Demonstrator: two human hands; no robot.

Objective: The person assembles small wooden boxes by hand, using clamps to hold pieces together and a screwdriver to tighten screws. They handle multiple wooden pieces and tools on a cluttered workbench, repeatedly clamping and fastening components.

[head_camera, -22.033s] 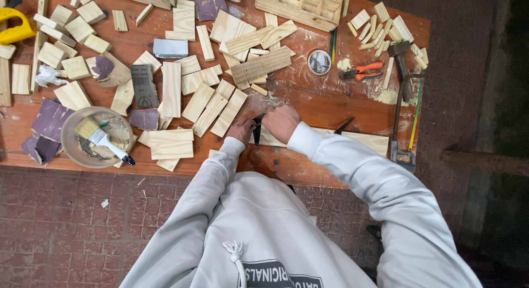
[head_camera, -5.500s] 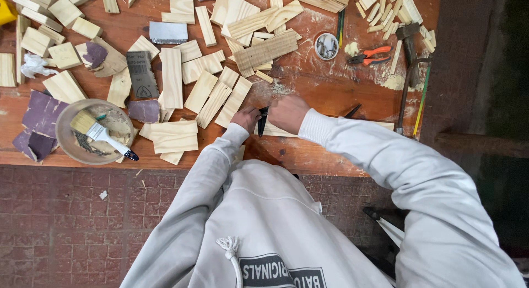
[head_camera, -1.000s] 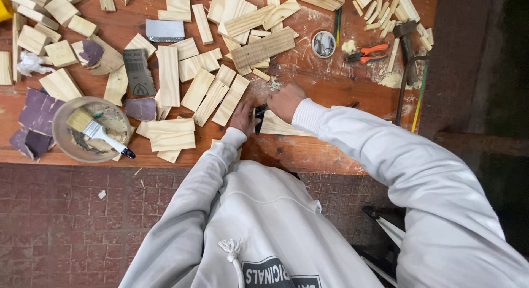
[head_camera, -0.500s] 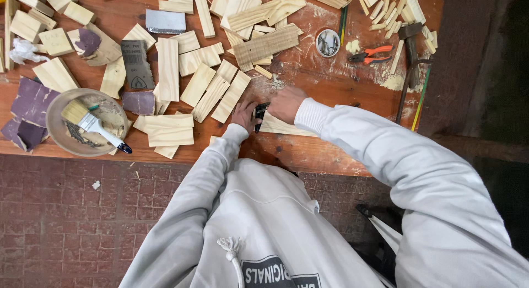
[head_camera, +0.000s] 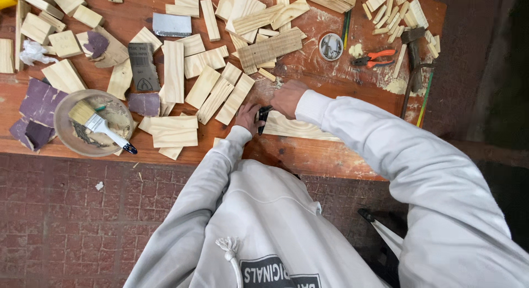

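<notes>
A single head-worn camera looks almost straight down over the wearer's chest onto a reddish workbench [head_camera: 308,156], which fills the upper half of the view. The lens sits well above the work, close enough to show single pale wood offcuts [head_camera: 174,71] but taking in the bench nearly from end to end. The wearer's grey sweatshirt [head_camera: 264,222] crowds the lower foreground, and brick paving [head_camera: 71,222] shows at lower left. No second view overlaps this one.
</notes>
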